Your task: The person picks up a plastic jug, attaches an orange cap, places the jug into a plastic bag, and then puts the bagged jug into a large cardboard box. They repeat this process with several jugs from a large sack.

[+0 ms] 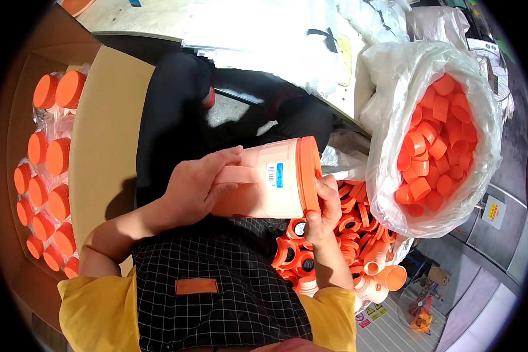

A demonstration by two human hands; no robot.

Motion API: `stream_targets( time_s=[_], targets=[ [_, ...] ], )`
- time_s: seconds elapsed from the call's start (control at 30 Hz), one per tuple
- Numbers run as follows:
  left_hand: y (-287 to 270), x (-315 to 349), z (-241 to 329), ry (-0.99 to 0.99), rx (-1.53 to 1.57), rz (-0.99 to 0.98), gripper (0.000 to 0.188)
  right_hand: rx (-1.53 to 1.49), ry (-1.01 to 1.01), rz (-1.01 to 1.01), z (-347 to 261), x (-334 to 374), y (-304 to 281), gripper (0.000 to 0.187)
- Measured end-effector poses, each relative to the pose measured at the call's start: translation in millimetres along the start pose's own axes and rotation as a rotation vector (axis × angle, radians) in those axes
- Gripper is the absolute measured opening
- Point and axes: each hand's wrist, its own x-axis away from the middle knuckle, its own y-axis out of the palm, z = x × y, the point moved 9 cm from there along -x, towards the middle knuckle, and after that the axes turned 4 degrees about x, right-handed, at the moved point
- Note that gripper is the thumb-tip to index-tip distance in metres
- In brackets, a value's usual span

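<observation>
A pale peach plastic jug (pixel 267 196) lies tilted on its side above my lap, with a white-and-blue barcode label on its wall. My left hand (pixel 200 185) is closed round the jug's handle (pixel 240 174). At the other end, my right hand (pixel 325 208) grips the rim of the orange lid (pixel 309 167), its thumb on the near edge and its fingers reaching round the outer face. The lid sits on the jug's mouth. Part of the jug's base is hidden behind my left hand and wrist.
At the left, an open cardboard box (pixel 117 111) holds several orange-lidded containers (pixel 57 155) in clear plastic. A clear bag (pixel 387 76) of orange cup-like pieces (pixel 434 141) stands at the right. Orange lids and parts (pixel 352 234) are heaped below it. A white table (pixel 152 20) runs along the back.
</observation>
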Motion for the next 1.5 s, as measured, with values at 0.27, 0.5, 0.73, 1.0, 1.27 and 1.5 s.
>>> stream_targets(
  time_s=[0.27,0.5,0.73,1.0,1.27,1.5],
  targets=[
    [7,16,18,0.160,-0.082,0.028,0.043,-0.441,0.538,-0.004,146,-46,-93,0.073],
    [13,13,23,0.164,-0.169,0.003,0.044,-0.399,0.729,-0.447,101,-33,26,0.077],
    [4,7,15,0.195,-0.195,0.104,0.047,-0.186,0.647,-0.145,164,-5,-27,0.071],
    [8,-13,-1,0.095,-0.068,0.054,0.034,-0.424,0.573,-0.371,124,-49,44,0.064],
    [7,-35,-19,-0.003,0.081,0.044,0.033,-0.335,0.177,-0.236,140,-44,-49,0.077],
    [13,-48,-17,-0.180,0.046,-0.023,0.032,-0.275,0.258,-0.298,82,-57,22,0.081]
  ],
)
